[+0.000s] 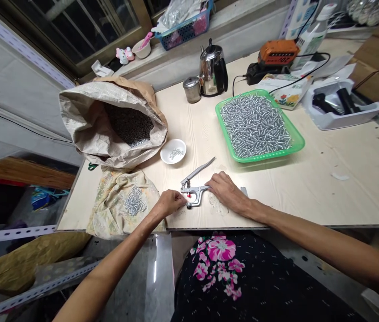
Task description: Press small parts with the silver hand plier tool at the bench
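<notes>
Grey hand pliers with a spring and a red tip lie on the table, one handle raised. My left hand is closed at the jaw end, fingertips pinched by the black-and-silver die; what they hold is too small to name. Curled around the pliers' lower handle is my right hand. A white bowl behind them contains a few small metal pieces. On a patterned cloth to the left rests a pile of silvery metal pieces.
A green tray full of metal pieces stands back right. An open sack stands back left. Behind are a kettle, a metal canister, an orange battery and a white tray. Green scissors lie left.
</notes>
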`<state>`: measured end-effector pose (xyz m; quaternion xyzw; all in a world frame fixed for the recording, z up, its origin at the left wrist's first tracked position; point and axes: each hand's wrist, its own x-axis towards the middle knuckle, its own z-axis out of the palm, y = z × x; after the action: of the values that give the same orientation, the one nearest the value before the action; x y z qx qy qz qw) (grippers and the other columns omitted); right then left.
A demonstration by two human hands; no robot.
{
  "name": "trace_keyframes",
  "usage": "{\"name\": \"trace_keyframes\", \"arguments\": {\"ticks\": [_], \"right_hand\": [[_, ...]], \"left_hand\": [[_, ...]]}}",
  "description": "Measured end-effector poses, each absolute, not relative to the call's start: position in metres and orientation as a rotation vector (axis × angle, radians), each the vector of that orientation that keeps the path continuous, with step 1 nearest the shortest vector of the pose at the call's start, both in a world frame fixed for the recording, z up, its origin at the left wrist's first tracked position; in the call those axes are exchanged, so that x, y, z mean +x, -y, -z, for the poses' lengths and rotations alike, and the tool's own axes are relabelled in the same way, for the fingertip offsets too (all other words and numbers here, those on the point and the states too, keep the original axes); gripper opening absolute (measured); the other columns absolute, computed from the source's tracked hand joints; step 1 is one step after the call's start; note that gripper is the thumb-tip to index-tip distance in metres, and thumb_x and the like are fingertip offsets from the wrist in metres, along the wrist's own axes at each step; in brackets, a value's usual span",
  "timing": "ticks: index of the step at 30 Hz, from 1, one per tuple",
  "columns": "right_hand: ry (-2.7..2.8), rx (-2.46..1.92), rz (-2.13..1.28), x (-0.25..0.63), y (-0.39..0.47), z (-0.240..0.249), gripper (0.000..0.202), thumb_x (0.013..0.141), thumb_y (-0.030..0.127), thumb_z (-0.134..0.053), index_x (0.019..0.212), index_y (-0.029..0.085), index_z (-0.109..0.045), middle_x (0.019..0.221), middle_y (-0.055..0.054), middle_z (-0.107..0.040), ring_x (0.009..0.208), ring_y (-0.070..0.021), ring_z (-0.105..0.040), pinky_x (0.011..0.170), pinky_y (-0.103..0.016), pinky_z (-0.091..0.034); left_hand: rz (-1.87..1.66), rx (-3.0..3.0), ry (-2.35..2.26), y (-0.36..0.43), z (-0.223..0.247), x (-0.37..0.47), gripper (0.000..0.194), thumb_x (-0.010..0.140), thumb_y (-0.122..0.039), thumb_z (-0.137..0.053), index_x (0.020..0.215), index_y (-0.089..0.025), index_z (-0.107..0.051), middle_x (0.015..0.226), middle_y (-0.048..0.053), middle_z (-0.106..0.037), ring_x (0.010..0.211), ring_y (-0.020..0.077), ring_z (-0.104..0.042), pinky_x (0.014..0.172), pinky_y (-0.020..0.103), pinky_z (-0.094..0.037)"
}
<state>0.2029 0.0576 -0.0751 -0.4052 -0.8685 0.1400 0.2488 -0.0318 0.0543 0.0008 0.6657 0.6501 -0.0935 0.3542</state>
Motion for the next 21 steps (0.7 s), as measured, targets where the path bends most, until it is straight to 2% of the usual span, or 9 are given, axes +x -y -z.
{"name": "trace_keyframes", "arguments": {"ticks": [5,9,15,18,21], "right_hand": [[2.349,-1.154,-0.346,0.206,-0.061,0.078,0.015,0.097,0.016,-0.046,0.093,0.017,-0.061,0.090,-0.007,-0.056,0.086,-0.0224,-0.043,0.074,-0.034,-0.034],[2.371,-1.153,-0.311,0.205,-0.062,0.079,0.014,0.096,0.014,-0.046,0.095,0.018,-0.060,0.089,-0.006,-0.057,0.086,-0.0223,-0.045,0.074,-0.035,-0.034],[2.333,-1.113,-0.283,0.204,-0.060,0.081,0.016,0.094,0.012,-0.046,0.099,0.018,-0.060,0.090,-0.007,-0.059,0.085,-0.0224,-0.046,0.074,-0.035,-0.035],[2.337,-1.105,-0.284,0.204,-0.060,0.081,0.015,0.094,0.014,-0.046,0.098,0.018,-0.060,0.090,-0.007,-0.059,0.085,-0.0227,-0.047,0.073,-0.035,-0.036],[2.350,-1.094,-0.294,0.205,-0.061,0.079,0.017,0.095,0.015,-0.043,0.098,0.018,-0.059,0.090,-0.008,-0.059,0.086,-0.0234,-0.048,0.074,-0.036,-0.038]], "left_hand": [[0.066,1.717,-1.778,-0.037,-0.003,-0.042,0.019,0.078,-0.030,-0.055,0.066,-0.017,-0.063,0.059,0.000,-0.065,0.060,0.0149,-0.059,0.062,0.024,-0.038],[-0.240,1.635,-1.828,-0.036,-0.019,-0.044,0.020,0.080,-0.032,-0.056,0.072,-0.017,-0.066,0.059,-0.001,-0.066,0.058,0.0153,-0.063,0.061,0.023,-0.043],[-0.664,1.762,-1.973,-0.095,-0.049,-0.040,0.020,0.083,-0.033,-0.061,0.076,-0.016,-0.070,0.066,0.001,-0.069,0.060,0.0151,-0.066,0.061,0.023,-0.045],[-0.658,1.882,-2.059,-0.131,-0.051,-0.039,0.017,0.084,-0.027,-0.064,0.091,-0.015,-0.074,0.074,0.003,-0.073,0.068,0.0166,-0.067,0.067,0.025,-0.048],[-0.605,2.002,-2.093,-0.141,-0.049,-0.038,0.027,0.082,-0.024,-0.069,0.108,-0.015,-0.073,0.085,0.005,-0.074,0.077,0.0188,-0.067,0.075,0.028,-0.049]]}}
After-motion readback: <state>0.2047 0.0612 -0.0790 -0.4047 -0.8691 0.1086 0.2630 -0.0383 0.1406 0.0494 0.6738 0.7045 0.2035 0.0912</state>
